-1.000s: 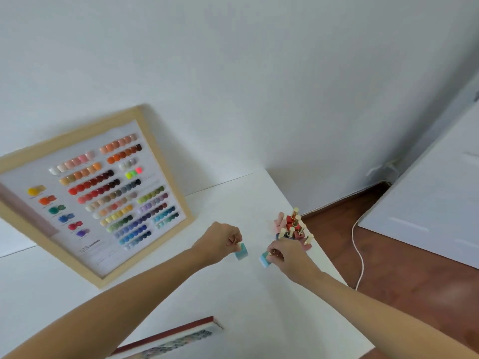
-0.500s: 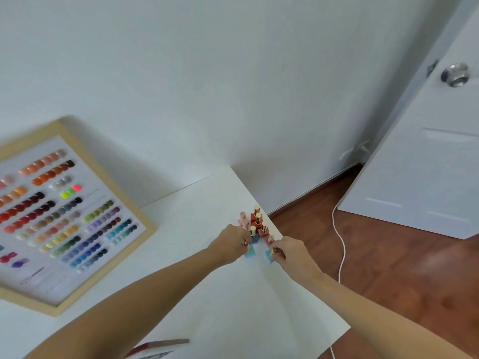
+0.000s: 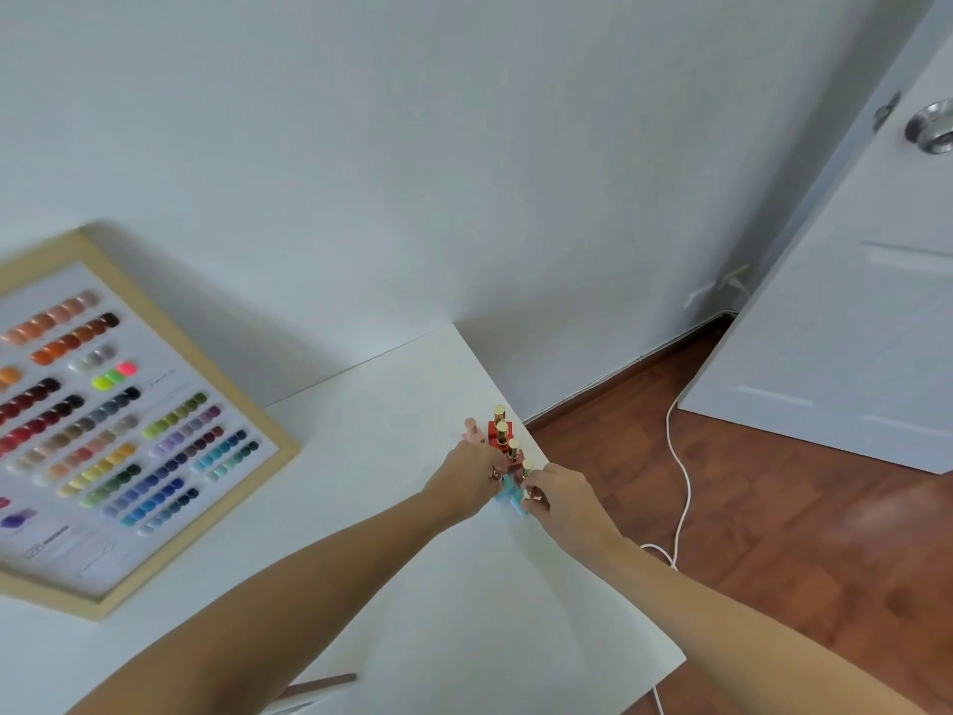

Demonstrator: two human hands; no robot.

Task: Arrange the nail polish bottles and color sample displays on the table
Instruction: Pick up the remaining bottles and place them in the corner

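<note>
A cluster of red and pink nail polish bottles (image 3: pixel 501 436) with gold caps stands near the right edge of the white table (image 3: pixel 392 436). My left hand (image 3: pixel 464 477) holds a light blue bottle (image 3: pixel 504 488) right beside the cluster. My right hand (image 3: pixel 559 495) grips a second light blue bottle (image 3: pixel 517 505), touching the first. Fingers hide most of both blue bottles. A wood-framed color sample display (image 3: pixel 118 436) leans against the wall at the left.
Another display's edge (image 3: pixel 319 683) shows at the table's near edge. Past the table's right edge are a wooden floor, a white cable (image 3: pixel 680 472) and a white door (image 3: pixel 851 312) with a metal knob.
Both hands carried the blue bottles up to the cluster and brought them together. The view swung right, so the framed display slid left.
</note>
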